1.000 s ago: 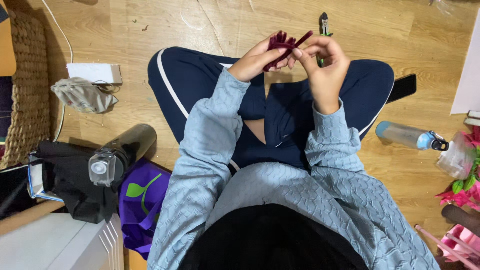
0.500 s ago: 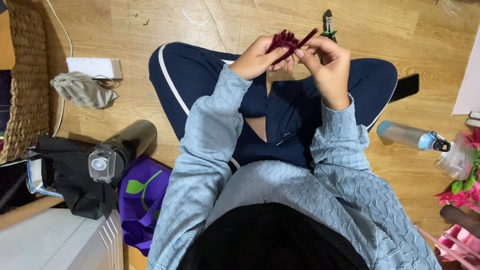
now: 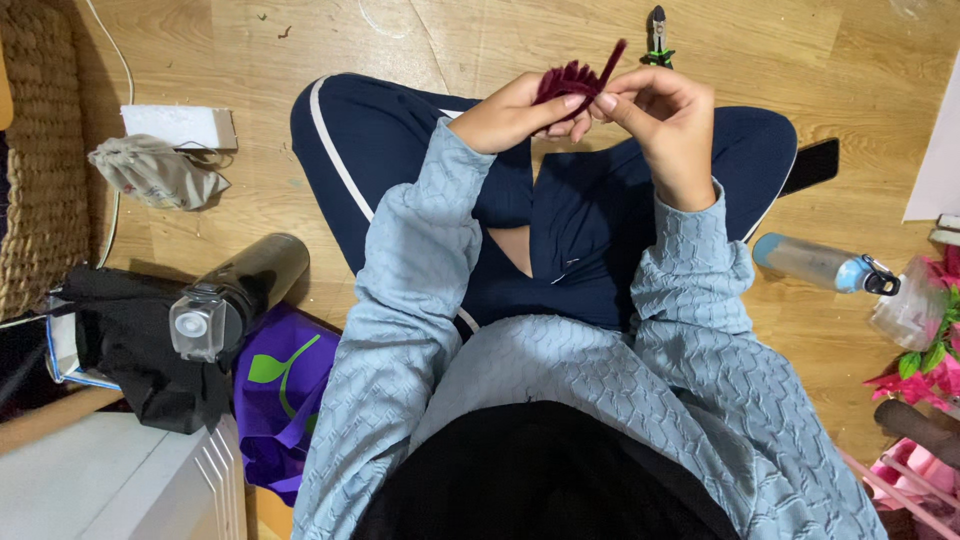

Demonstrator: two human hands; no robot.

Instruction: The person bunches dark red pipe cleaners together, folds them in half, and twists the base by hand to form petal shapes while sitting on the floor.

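The person sits cross-legged on a wooden floor (image 3: 480,40), and both hands are raised together above the knees. The left hand (image 3: 505,112) is closed around a dark red bundle (image 3: 568,80), which looks like chenille stems twisted into petals, though the view is too small to be sure. The bundle stands up from between the fingers, and one stem end points up and to the right. The right hand (image 3: 665,115) meets it from the other side; its thumb and first finger pinch the same bundle near the base, so the two hands touch each other there. Both arms wear a light blue knitted sweater (image 3: 420,330), and the legs are in dark blue trousers (image 3: 400,130) with a white stripe. Just beyond the hands, small pliers (image 3: 657,35) with green handles lie on the floor. To the right of the right knee lies a clear bottle (image 3: 820,263) with a blue cap, and near it pink flowers (image 3: 925,370) at the edge of the view. On the left lie a dark flask (image 3: 235,295) on its side, a purple bag (image 3: 285,390) beside it, a grey cloth pouch (image 3: 155,172), a white block (image 3: 180,125) and a woven basket (image 3: 40,150).
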